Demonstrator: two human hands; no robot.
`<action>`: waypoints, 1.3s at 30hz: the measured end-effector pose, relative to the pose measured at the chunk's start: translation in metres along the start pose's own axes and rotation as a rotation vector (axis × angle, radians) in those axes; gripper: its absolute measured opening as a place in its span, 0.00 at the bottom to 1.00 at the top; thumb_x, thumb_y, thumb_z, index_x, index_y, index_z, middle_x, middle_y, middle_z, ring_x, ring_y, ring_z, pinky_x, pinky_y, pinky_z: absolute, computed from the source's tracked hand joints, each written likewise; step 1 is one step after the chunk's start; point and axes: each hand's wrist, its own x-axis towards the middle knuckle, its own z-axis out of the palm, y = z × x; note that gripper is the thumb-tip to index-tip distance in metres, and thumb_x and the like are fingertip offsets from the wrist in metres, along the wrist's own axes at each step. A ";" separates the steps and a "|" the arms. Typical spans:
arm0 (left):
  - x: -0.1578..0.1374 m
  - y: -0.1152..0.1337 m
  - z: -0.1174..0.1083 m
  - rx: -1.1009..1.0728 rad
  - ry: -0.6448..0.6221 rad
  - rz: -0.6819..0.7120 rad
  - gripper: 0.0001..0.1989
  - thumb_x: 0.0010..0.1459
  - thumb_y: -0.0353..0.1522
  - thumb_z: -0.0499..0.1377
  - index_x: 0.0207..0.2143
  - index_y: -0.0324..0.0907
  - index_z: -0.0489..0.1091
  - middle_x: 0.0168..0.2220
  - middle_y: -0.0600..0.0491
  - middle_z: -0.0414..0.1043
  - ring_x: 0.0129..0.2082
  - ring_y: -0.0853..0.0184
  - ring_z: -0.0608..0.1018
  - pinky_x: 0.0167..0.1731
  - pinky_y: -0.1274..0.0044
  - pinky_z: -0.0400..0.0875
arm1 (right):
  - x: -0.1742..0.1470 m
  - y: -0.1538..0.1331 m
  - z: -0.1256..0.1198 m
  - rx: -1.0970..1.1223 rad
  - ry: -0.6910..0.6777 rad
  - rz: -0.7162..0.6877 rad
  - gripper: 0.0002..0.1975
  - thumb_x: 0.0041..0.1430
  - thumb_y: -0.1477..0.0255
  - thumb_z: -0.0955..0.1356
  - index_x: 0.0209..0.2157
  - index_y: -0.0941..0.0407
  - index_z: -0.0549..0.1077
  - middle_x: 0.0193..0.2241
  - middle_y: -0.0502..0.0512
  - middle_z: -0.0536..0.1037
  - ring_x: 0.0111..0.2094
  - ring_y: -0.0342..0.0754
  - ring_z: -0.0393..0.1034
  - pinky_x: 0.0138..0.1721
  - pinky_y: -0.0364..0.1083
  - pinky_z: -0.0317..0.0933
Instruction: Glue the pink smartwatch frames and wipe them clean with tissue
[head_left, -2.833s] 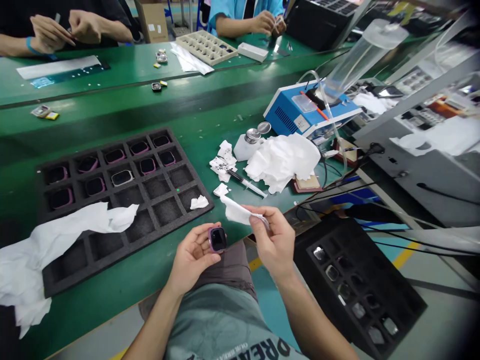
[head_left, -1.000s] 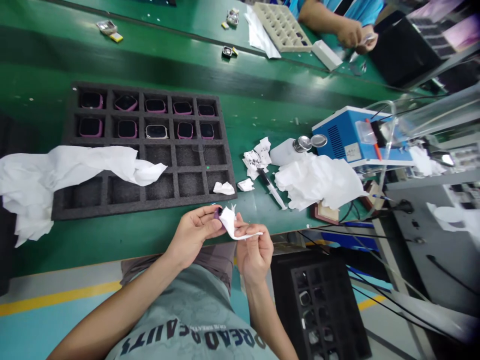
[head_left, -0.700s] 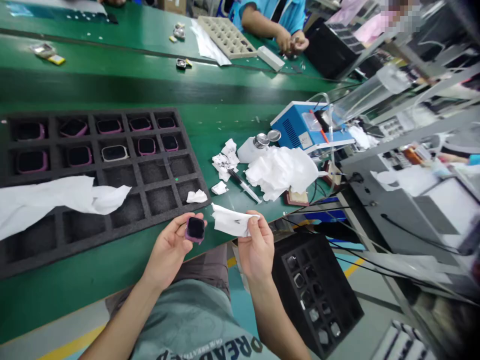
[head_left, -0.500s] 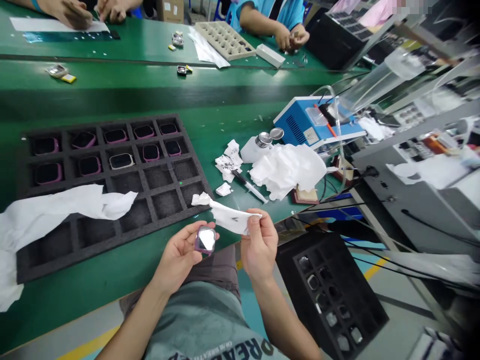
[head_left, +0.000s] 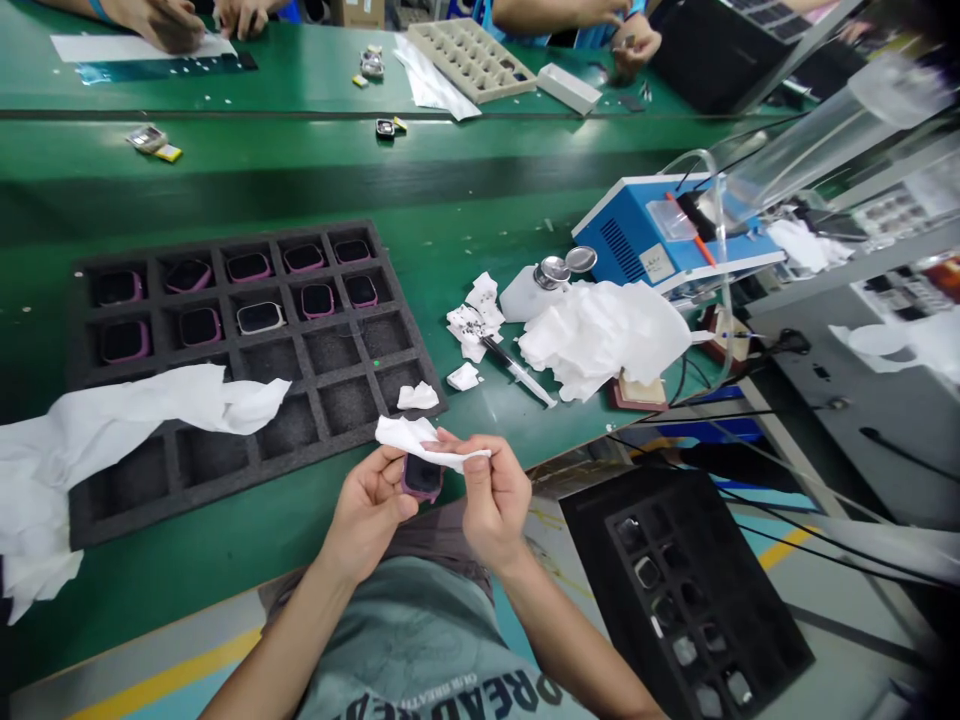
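Note:
My left hand grips a smartwatch case with a purple-pink frame and a dark screen, by its left side. In my right hand a white wipe is pinched between thumb and fingers. The wipe stretches left across the top edge of the watch case, covering part of the screen. Whether it presses on the glass I cannot tell. Just beyond my hands lies a black foam tray with several similar watch cases in its back two rows. A small crumpled white piece rests on the tray's near right corner.
Another long white wipe lies over the tray's left part. To the right are a syringe, a dispenser bottle, a wipe pile and a blue machine. A lower black tray stands at right. Co-workers' hands work across the bench.
My right hand has moved left, bringing the wipe over the watch case, whose screen was uncovered and reflecting light before. The view has shifted slightly. A co-worker's hands at the back have moved apart.

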 end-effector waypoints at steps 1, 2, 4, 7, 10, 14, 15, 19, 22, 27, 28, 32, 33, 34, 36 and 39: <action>0.000 0.000 0.001 -0.003 0.014 0.007 0.27 0.47 0.36 0.77 0.49 0.41 0.78 0.46 0.47 0.83 0.45 0.64 0.83 0.48 0.77 0.75 | -0.001 0.000 0.002 0.008 0.006 0.004 0.09 0.73 0.66 0.63 0.42 0.50 0.74 0.36 0.53 0.85 0.45 0.54 0.82 0.58 0.60 0.69; 0.000 0.000 0.002 -0.003 0.031 0.012 0.27 0.46 0.36 0.77 0.49 0.41 0.78 0.46 0.47 0.83 0.45 0.64 0.83 0.48 0.77 0.75 | -0.002 0.000 0.004 0.016 0.018 0.018 0.09 0.73 0.65 0.62 0.41 0.50 0.74 0.35 0.53 0.85 0.44 0.54 0.82 0.59 0.60 0.69; -0.001 0.000 0.003 0.001 0.065 0.017 0.26 0.46 0.36 0.77 0.48 0.41 0.78 0.46 0.48 0.83 0.44 0.63 0.83 0.48 0.75 0.76 | -0.004 0.000 0.008 0.034 0.062 0.064 0.10 0.73 0.63 0.62 0.39 0.50 0.73 0.34 0.53 0.84 0.42 0.54 0.83 0.59 0.61 0.69; -0.002 -0.003 0.003 0.017 0.103 0.023 0.26 0.45 0.34 0.78 0.46 0.41 0.76 0.44 0.48 0.84 0.43 0.63 0.84 0.45 0.75 0.77 | -0.009 0.000 0.012 0.073 0.144 0.114 0.11 0.71 0.60 0.64 0.37 0.51 0.72 0.32 0.54 0.83 0.41 0.55 0.82 0.58 0.63 0.68; -0.002 -0.008 0.002 0.027 0.146 0.048 0.26 0.44 0.31 0.78 0.45 0.42 0.75 0.43 0.49 0.84 0.42 0.63 0.84 0.44 0.76 0.78 | -0.016 -0.002 0.014 0.112 0.203 0.142 0.11 0.69 0.60 0.65 0.36 0.51 0.72 0.31 0.52 0.81 0.39 0.54 0.82 0.58 0.63 0.68; -0.002 -0.012 0.006 0.054 0.225 0.072 0.26 0.40 0.27 0.78 0.43 0.43 0.75 0.43 0.51 0.84 0.41 0.64 0.84 0.41 0.77 0.78 | -0.021 -0.007 0.012 0.193 0.295 0.226 0.12 0.66 0.58 0.69 0.34 0.52 0.72 0.29 0.49 0.76 0.39 0.52 0.82 0.55 0.58 0.70; -0.002 -0.013 0.008 0.065 0.249 0.080 0.27 0.39 0.26 0.78 0.43 0.43 0.75 0.45 0.51 0.84 0.43 0.64 0.84 0.42 0.77 0.78 | -0.022 -0.008 0.011 0.212 0.322 0.261 0.13 0.65 0.57 0.70 0.33 0.52 0.72 0.29 0.49 0.75 0.39 0.52 0.81 0.53 0.56 0.71; 0.000 -0.018 0.015 0.135 0.322 0.116 0.28 0.38 0.25 0.77 0.43 0.43 0.75 0.50 0.48 0.82 0.49 0.62 0.83 0.51 0.73 0.78 | -0.020 -0.010 0.004 0.307 0.382 0.384 0.14 0.59 0.58 0.74 0.32 0.53 0.73 0.28 0.47 0.73 0.38 0.48 0.79 0.46 0.47 0.72; 0.001 -0.021 0.018 0.203 0.331 0.141 0.28 0.38 0.25 0.77 0.43 0.42 0.75 0.53 0.46 0.81 0.53 0.58 0.82 0.56 0.68 0.75 | -0.015 -0.011 -0.004 0.390 0.358 0.476 0.12 0.57 0.61 0.75 0.33 0.53 0.75 0.28 0.47 0.76 0.32 0.44 0.75 0.40 0.44 0.72; -0.002 -0.017 0.014 0.239 0.290 0.149 0.26 0.42 0.26 0.77 0.45 0.44 0.76 0.55 0.45 0.80 0.55 0.58 0.81 0.55 0.70 0.75 | 0.009 -0.013 -0.027 0.431 0.385 0.507 0.12 0.55 0.62 0.76 0.36 0.55 0.79 0.34 0.51 0.82 0.35 0.46 0.77 0.40 0.46 0.73; -0.004 -0.015 0.012 0.209 0.279 0.158 0.26 0.42 0.26 0.77 0.45 0.44 0.76 0.55 0.46 0.80 0.54 0.58 0.81 0.54 0.71 0.76 | 0.015 -0.013 -0.034 0.412 0.373 0.506 0.12 0.54 0.62 0.77 0.36 0.55 0.79 0.33 0.51 0.82 0.33 0.46 0.77 0.36 0.45 0.73; -0.006 -0.005 0.007 0.094 0.258 0.189 0.24 0.45 0.30 0.76 0.46 0.46 0.77 0.53 0.47 0.81 0.56 0.56 0.81 0.55 0.67 0.76 | 0.044 -0.007 -0.062 0.127 0.112 0.562 0.18 0.53 0.58 0.77 0.36 0.58 0.80 0.23 0.50 0.80 0.21 0.43 0.71 0.21 0.41 0.64; -0.006 -0.004 0.008 0.075 0.240 0.183 0.24 0.46 0.31 0.76 0.46 0.46 0.76 0.53 0.47 0.81 0.57 0.55 0.80 0.56 0.64 0.76 | 0.051 -0.004 -0.068 0.076 0.067 0.566 0.18 0.51 0.58 0.77 0.37 0.58 0.80 0.22 0.50 0.80 0.21 0.43 0.70 0.21 0.40 0.63; -0.005 -0.004 0.010 0.058 0.212 0.172 0.24 0.47 0.33 0.76 0.47 0.46 0.76 0.53 0.47 0.81 0.58 0.53 0.79 0.57 0.62 0.75 | 0.056 -0.002 -0.073 0.048 0.036 0.569 0.19 0.50 0.60 0.78 0.37 0.59 0.81 0.23 0.51 0.81 0.21 0.43 0.71 0.21 0.40 0.64; -0.001 -0.004 0.016 0.022 0.148 0.140 0.24 0.47 0.35 0.76 0.47 0.46 0.76 0.53 0.46 0.80 0.61 0.51 0.76 0.59 0.58 0.73 | 0.065 0.000 -0.080 0.017 -0.001 0.554 0.19 0.48 0.65 0.79 0.40 0.60 0.81 0.28 0.54 0.84 0.26 0.45 0.75 0.25 0.41 0.67; 0.007 -0.009 0.026 -0.019 0.085 0.092 0.24 0.48 0.37 0.76 0.47 0.46 0.76 0.54 0.46 0.79 0.65 0.50 0.72 0.60 0.56 0.71 | 0.070 -0.001 -0.085 -0.149 -0.101 0.481 0.21 0.48 0.73 0.77 0.46 0.59 0.80 0.34 0.57 0.85 0.33 0.50 0.79 0.33 0.45 0.72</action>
